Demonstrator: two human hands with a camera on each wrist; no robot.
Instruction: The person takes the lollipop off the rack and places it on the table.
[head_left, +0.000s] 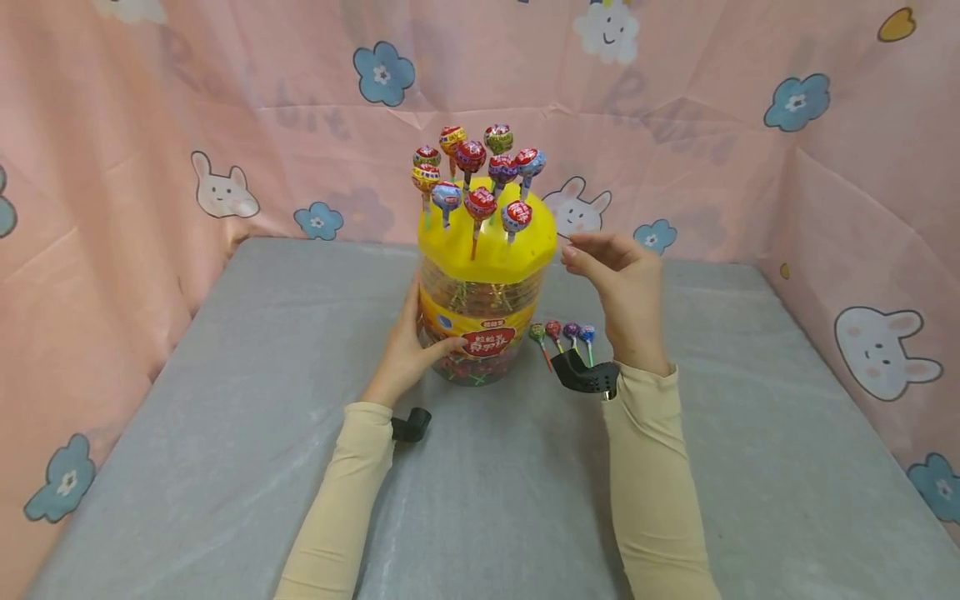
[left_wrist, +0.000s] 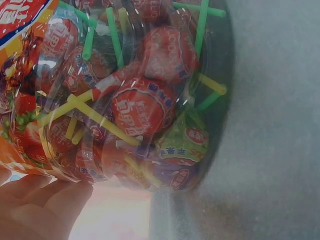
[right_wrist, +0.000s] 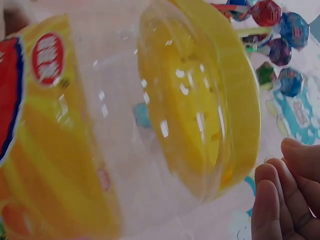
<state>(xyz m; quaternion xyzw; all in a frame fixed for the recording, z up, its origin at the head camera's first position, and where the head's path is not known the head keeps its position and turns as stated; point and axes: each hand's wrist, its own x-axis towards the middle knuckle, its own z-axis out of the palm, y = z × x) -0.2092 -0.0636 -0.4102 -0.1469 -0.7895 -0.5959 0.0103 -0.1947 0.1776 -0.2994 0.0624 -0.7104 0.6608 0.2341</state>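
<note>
A clear plastic jar (head_left: 480, 300) with a yellow lid (head_left: 487, 246) stands upright on the table. Several wrapped lollipops (head_left: 481, 203) stick up from the lid on their sticks. My left hand (head_left: 408, 346) grips the jar's left side, thumb across the label. More lollipops (left_wrist: 142, 107) and coloured sticks show through the jar's lower wall in the left wrist view. Beside the lid's right edge, apart from it, my right hand (head_left: 618, 279) has thumb and fingers pinched together. A tiny clear piece (right_wrist: 269, 158) appears between those fingertips; its kind is too small to make out.
Several loose lollipops (head_left: 572, 332) lie in a row on the grey table (head_left: 480, 500), right of the jar and partly behind the right wrist's camera mount (head_left: 581, 375). Pink printed cloth (head_left: 300, 150) hangs behind and at both sides.
</note>
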